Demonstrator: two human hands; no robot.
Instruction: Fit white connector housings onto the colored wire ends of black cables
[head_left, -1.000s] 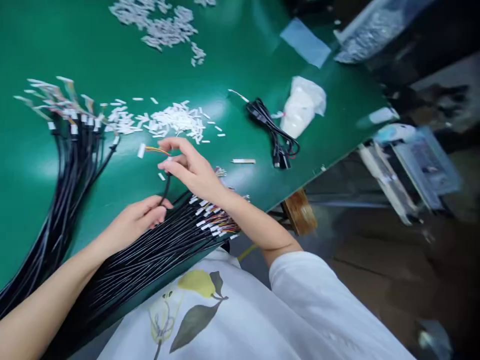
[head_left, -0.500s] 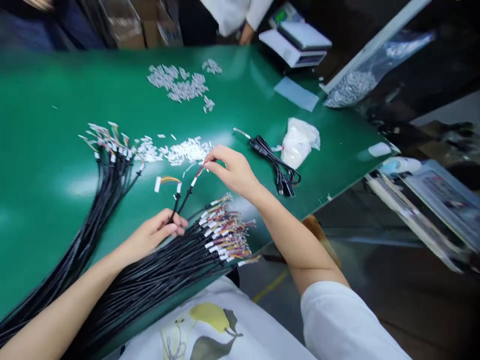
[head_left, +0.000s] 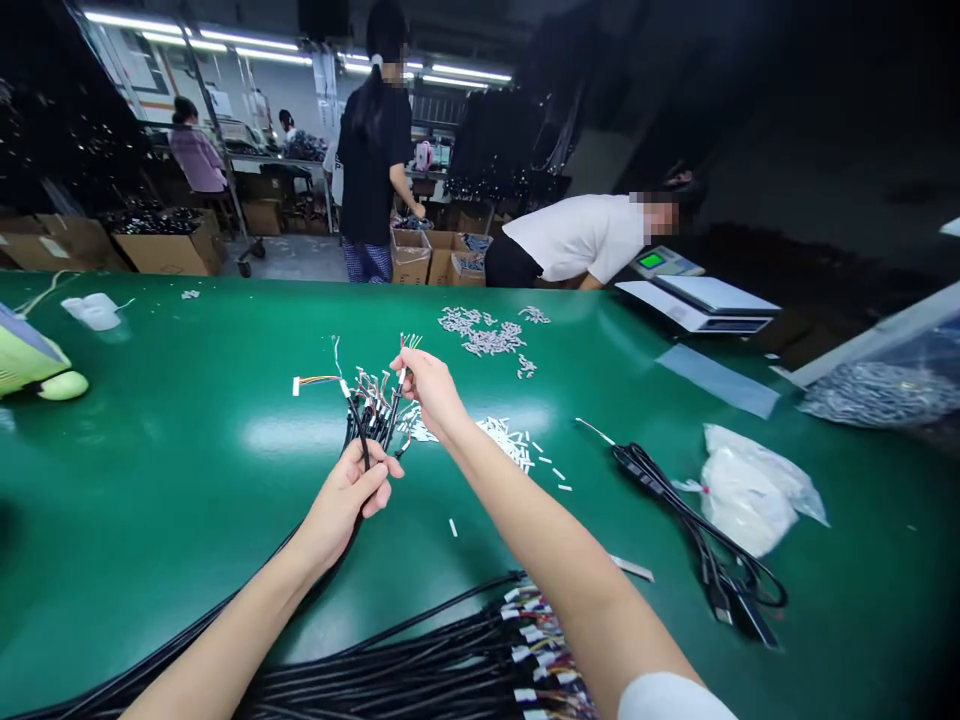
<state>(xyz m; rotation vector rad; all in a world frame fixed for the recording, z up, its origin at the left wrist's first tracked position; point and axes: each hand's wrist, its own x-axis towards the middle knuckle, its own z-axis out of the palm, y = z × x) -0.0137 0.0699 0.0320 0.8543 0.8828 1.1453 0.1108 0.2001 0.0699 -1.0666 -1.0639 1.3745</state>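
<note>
And here's the left hand (head_left: 364, 485), thumb and fingers curled closed round a black cable (head_left: 359, 422), its tip standing up past the knuckles. A white connector (head_left: 296, 386) hangs off that tip on thin coloured wires (head_left: 321, 379), out to the left, touching nothing. Up go the eyes to the right hand (head_left: 420, 375): thumb and forefinger pinched together, next to no gap, on a second cable end (head_left: 403, 378), with bare-looking wires (head_left: 410, 342) poking out above the fingertips. Both ends sit over the green table (head_left: 225, 540), right at the tips of the far bundle (head_left: 375, 410); whether the second cable lies clear of that bundle, I can't tell.

These look light, I'd say: springy in the black jacket, limp in the wires. The jacket is the sound place to grip, just below the white sleeve; the fine wires look easily bent or tugged loose, and the smooth jacket may slide a little.

Now the change! Half a second ago the hands were above the near bundle (head_left: 390, 665), right hand by the loose white pieces (head_left: 504, 440). Now both are out at the far bundle, and the view has tipped up, showing far more of the co-workers (head_left: 375, 150) beyond.
</note>
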